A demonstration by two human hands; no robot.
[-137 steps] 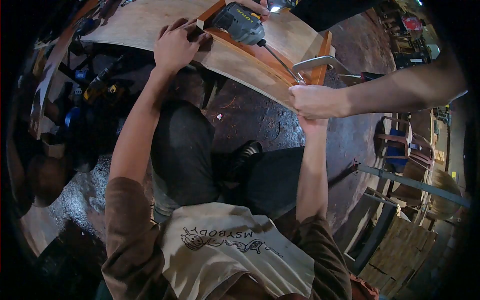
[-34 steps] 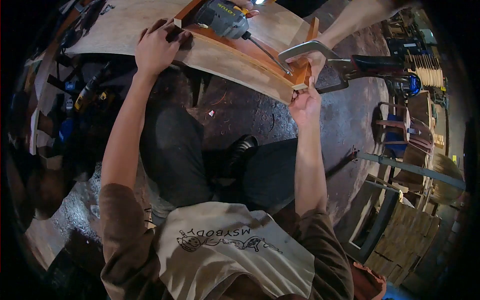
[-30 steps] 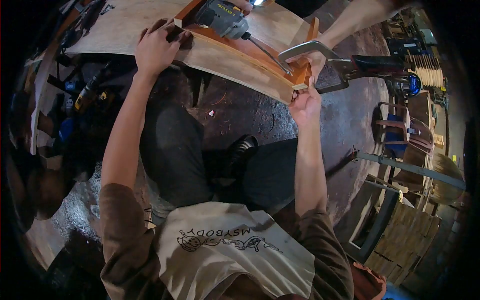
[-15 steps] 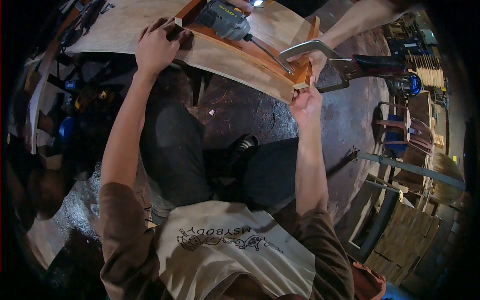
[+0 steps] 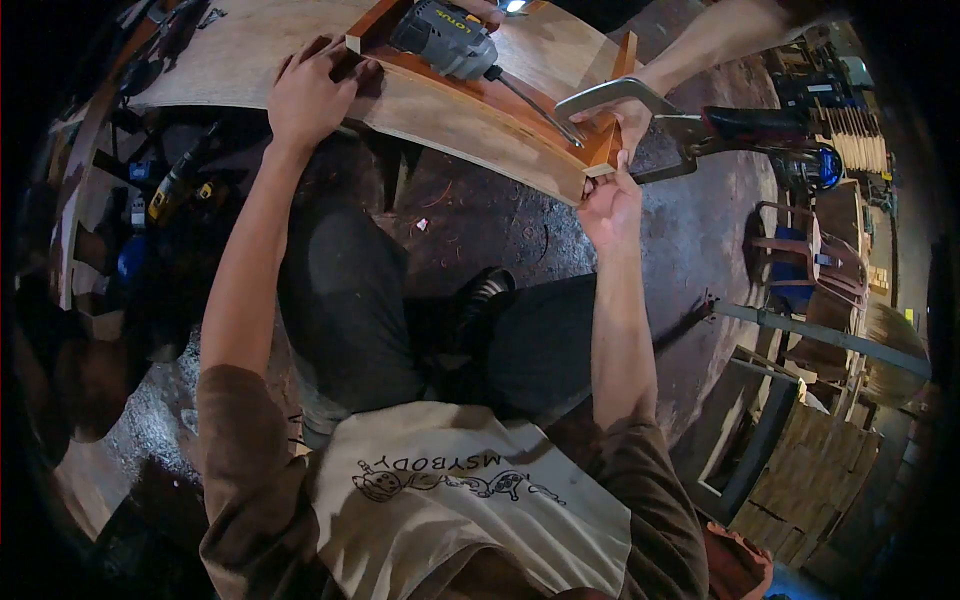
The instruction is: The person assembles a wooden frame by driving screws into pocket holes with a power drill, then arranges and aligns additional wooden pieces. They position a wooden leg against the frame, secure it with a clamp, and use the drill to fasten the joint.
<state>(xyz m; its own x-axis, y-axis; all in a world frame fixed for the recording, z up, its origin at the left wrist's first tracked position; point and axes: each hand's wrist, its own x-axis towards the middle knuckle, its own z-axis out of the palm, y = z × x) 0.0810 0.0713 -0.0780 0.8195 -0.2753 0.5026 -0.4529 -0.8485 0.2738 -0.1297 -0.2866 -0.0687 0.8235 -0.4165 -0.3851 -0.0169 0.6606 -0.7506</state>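
My left hand [image 5: 311,98] is bent around the left end of a reddish-brown wooden frame [image 5: 470,92], thumb on the near side. At the frame's right corner, my right hand [image 5: 611,208] grips from below, fingertips against the underside and edge. The frame lies on a plywood panel [image 5: 440,128]. A grey and black power driver [image 5: 447,40] marked LOTUS rests over the frame, its long bit reaching down to the right corner. Another person's hand [image 5: 484,10] is on the driver. That person's other hand [image 5: 632,118] holds the corner, beside a metal clamp [image 5: 618,90].
The clamp's black and red handle [image 5: 755,124] sticks out to the right. Below left, another yellow drill [image 5: 165,200] lies in shadow. A brown plastic chair [image 5: 840,262], stacked wood [image 5: 810,475] and a metal bar [image 5: 820,335] stand on the right.
Hardly anything differs. The view shifts very slightly; both my hands, the driver and the clamp keep their places on the frame.
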